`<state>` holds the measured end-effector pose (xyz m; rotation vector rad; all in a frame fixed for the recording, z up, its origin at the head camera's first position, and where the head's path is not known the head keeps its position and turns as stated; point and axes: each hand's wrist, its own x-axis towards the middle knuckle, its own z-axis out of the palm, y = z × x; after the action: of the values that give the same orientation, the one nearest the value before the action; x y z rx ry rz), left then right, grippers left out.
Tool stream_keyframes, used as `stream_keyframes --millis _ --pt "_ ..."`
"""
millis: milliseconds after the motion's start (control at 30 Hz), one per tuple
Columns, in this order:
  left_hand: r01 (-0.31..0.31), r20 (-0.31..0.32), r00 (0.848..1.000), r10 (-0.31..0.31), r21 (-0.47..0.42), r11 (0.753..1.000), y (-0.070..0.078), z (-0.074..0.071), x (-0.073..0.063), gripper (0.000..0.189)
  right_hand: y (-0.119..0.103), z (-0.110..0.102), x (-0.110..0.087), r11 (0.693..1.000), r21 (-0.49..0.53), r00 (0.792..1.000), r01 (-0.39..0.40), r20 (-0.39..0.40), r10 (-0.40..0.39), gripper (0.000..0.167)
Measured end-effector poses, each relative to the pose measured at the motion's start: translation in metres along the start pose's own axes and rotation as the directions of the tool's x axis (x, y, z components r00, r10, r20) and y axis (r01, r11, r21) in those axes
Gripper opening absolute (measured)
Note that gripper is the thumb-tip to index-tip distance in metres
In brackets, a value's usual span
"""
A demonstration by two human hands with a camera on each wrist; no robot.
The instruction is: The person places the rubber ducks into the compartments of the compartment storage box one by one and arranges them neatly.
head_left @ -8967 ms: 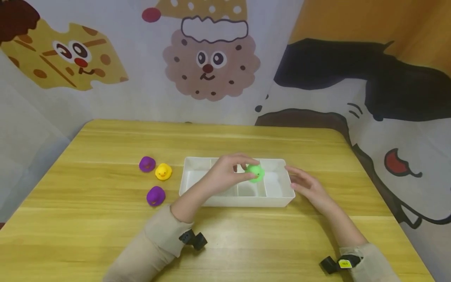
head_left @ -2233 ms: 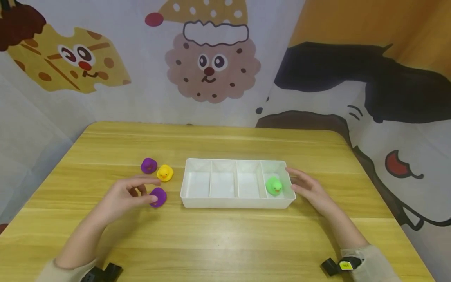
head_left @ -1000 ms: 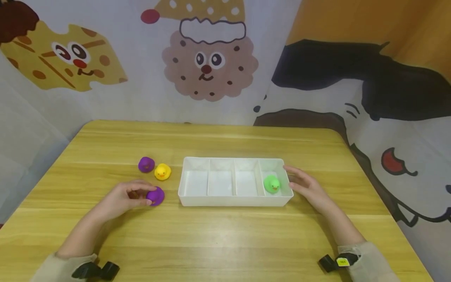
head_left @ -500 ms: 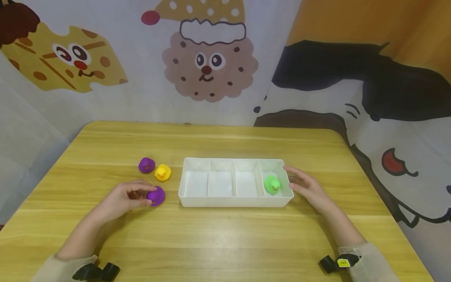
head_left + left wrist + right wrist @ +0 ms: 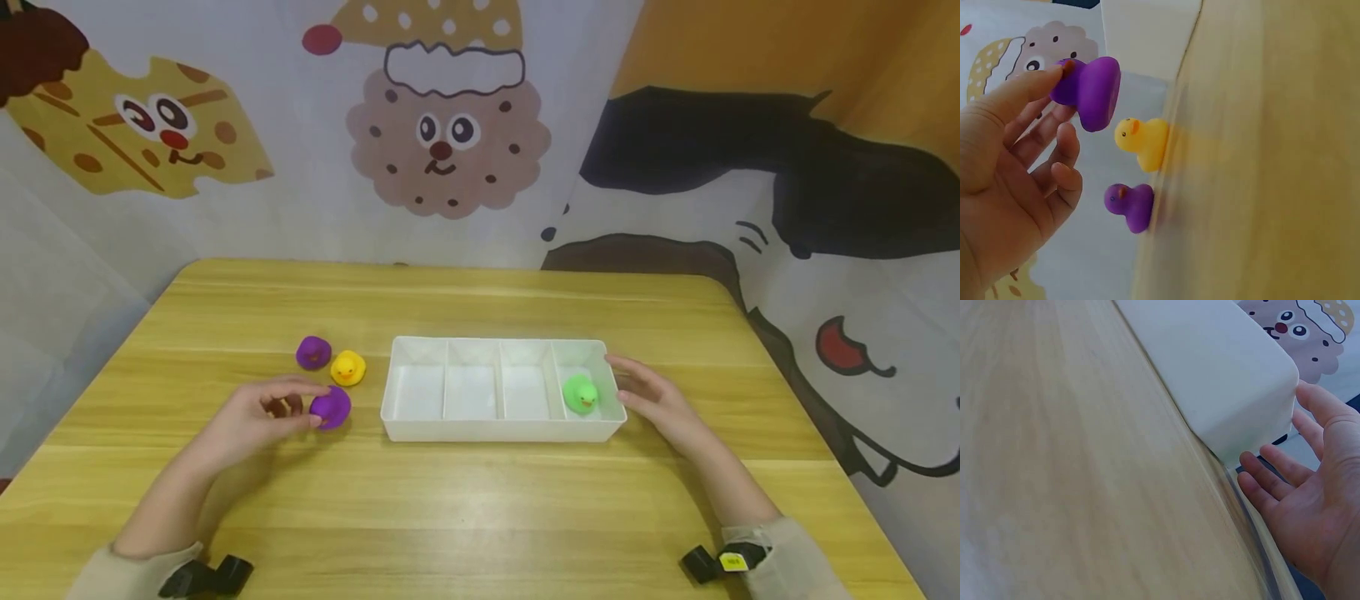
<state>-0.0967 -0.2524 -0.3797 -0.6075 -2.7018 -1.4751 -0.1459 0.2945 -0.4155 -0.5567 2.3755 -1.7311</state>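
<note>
My left hand [image 5: 247, 423] pinches a purple rubber duck [image 5: 335, 407] by its head, between thumb and fingertips. In the left wrist view this purple duck [image 5: 1100, 94] is raised off the table, tilted, its flat base facing away from the palm. Just beyond it on the table sit a yellow rubber duck [image 5: 348, 368] and a second purple duck [image 5: 313, 353]. At the right end of a white tray [image 5: 502, 431], my right hand [image 5: 667, 408] has its fingers spread and loosely bent against the end wall. A green rubber duck [image 5: 581, 395] sits in the tray's rightmost compartment.
Dividers split the tray into several compartments in a row. The wooden table [image 5: 480, 517] reaches back to a curtain [image 5: 300, 217] printed with cartoon figures. Each wrist carries a small black camera, such as the left camera [image 5: 210, 577].
The green duck, earlier in my left hand over the tray, now sits in the rightmost compartment. My left hand moved left, took the nearer purple duck and lifted it slightly. The right hand stayed put.
</note>
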Motion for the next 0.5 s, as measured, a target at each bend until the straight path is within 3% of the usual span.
stream_keyframes --millis 500 --pt "-0.09 -0.024 0.996 0.089 -0.012 0.996 0.027 0.004 0.017 0.03 0.002 -0.001 0.0 1.0 -0.003 1.0 0.009 -0.004 -0.009 0.049"
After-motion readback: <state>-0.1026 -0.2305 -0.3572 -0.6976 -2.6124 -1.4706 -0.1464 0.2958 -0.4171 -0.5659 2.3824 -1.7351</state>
